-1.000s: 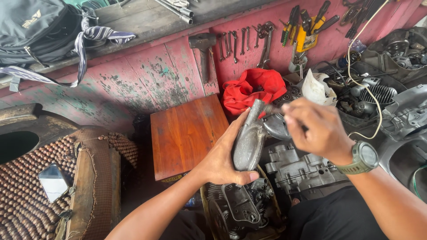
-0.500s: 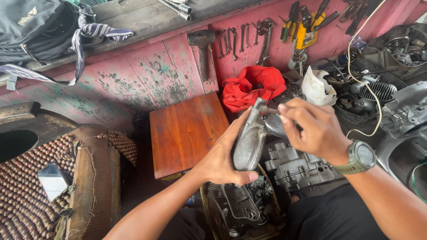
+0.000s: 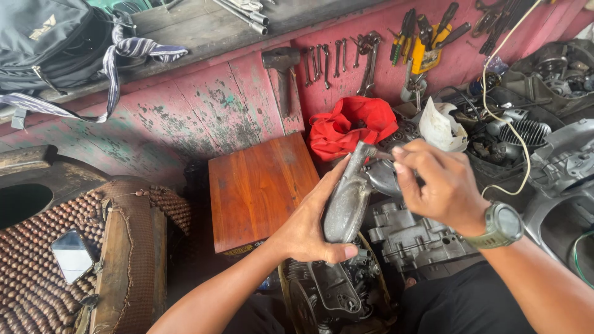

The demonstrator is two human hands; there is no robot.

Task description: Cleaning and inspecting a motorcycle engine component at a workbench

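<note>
L hand (image 3: pixel 309 226) gripped a grey metal engine part (image 3: pixel 348 198) from behind and below, palm up, thumb hooked round its lower end, fingers wrapped up along its far side. The part stood roughly upright, tilted a bit to the right, narrow neck at the top, held above the engine block (image 3: pixel 414 238) and just right of the wooden stool (image 3: pixel 260 185).

R hand (image 3: pixel 436 185) was at the part's top end, fingers curled and pinched together on something small at the neck; what exactly they pinched couldn't be made out. An olive-green watch (image 3: pixel 501 224) sat on that wrist.

Below the L hand, a 2nd dark engine piece (image 3: pixel 331 291) lay near the person's lap. Behind the part was a red cloth (image 3: pixel 349 127), w/ a white crumpled rag (image 3: pixel 442 127) just to its right.

The worn pink bench front (image 3: pixel 185 111) ran across the back, w/ a hammer (image 3: pixel 281 71) and a row of wrenches (image 3: pixel 334 59) hung on it, pliers and screwdrivers (image 3: pixel 427 34) further right. A grey backpack (image 3: pixel 46 43) sat on top at the left. At lower left, a phone (image 3: pixel 72 255) lay face up on a beaded seat cover (image 3: pixel 37 272). More engine parts (image 3: pixel 544 105) were piled at far right.
</note>
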